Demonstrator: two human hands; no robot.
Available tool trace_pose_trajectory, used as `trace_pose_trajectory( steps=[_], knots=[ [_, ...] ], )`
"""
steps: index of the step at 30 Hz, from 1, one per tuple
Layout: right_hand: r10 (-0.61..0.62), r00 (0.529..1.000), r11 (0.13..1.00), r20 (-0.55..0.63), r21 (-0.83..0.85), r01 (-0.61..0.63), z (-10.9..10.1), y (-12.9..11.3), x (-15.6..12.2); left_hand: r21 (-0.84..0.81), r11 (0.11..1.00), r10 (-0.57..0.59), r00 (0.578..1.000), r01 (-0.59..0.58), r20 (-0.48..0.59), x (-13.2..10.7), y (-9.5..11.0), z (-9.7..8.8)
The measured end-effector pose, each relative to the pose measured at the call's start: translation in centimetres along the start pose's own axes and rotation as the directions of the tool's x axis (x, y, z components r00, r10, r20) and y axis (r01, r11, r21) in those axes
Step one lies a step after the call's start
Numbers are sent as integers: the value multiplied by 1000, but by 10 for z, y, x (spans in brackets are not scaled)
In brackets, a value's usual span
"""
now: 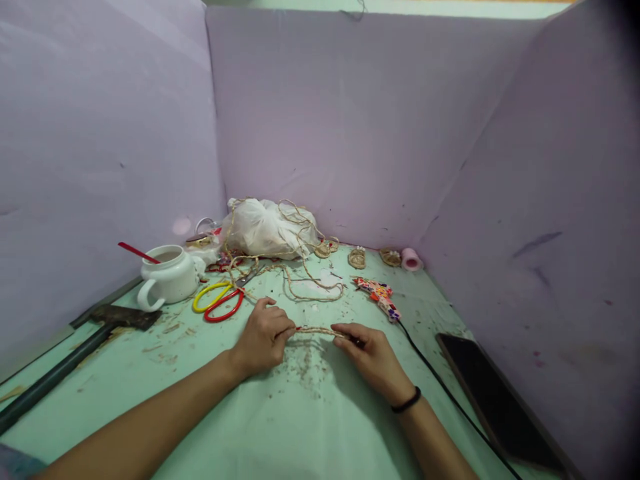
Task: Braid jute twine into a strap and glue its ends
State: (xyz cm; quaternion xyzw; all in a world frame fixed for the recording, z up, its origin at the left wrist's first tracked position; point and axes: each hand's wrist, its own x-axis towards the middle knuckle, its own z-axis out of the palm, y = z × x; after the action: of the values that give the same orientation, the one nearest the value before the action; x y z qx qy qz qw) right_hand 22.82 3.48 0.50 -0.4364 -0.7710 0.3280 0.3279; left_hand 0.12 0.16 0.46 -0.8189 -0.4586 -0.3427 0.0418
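My left hand [264,337] pinches one end of a short braided jute cord [316,330], and my right hand [373,357] pinches the other end. The cord is held level, just above the pale green table [300,427]. A red bit shows at its left end by my left fingers. Both hands are closed on the cord, and jute crumbs lie on the table beneath them.
Red and yellow scissors [220,301] and loose jute twine [300,287] lie behind my hands. A white cup [167,275] with a red stick, a hammer [75,357], a white plastic bag [267,228], a patterned glue gun [380,297] with black cable, a dark phone [495,400] and purple partition walls surround them.
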Motion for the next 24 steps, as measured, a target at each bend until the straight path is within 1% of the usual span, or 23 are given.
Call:
trace_pose_trajectory(
  steps=[2,5,10,11,13,15,17,20,24],
  knots=[
    [22,1000,999,-12,35,-21,-2,-1,1,-1,1000,-2,1000,2,-5,0,0,0],
    [21,1000,998,-23,66,-20,-4,-1,1,13,1000,10,1000,-10,-26,0,0,-1],
    [39,999,993,-34,115,-34,-5,5,3,50,998,39,999,-37,-36,0,0,-3],
    [38,999,995,-31,90,-35,-4,6,3,58,997,50,998,-48,-29,0,0,-3],
    [16,1000,1000,-25,-15,-17,-4,8,2,71,995,69,998,-69,5,0,1,-3],
    [-27,1000,991,-16,-135,24,-5,9,0,79,993,79,996,-83,48,1,3,-4],
    [-73,997,973,-10,-218,69,-6,10,-2,81,993,85,994,-90,64,1,4,-4],
    [-120,992,958,-29,-266,108,-9,12,-6,70,993,96,994,-99,53,2,5,-3],
    [-128,991,953,-31,-280,114,-11,14,-8,66,993,98,994,-101,49,3,4,-2]
  ],
)
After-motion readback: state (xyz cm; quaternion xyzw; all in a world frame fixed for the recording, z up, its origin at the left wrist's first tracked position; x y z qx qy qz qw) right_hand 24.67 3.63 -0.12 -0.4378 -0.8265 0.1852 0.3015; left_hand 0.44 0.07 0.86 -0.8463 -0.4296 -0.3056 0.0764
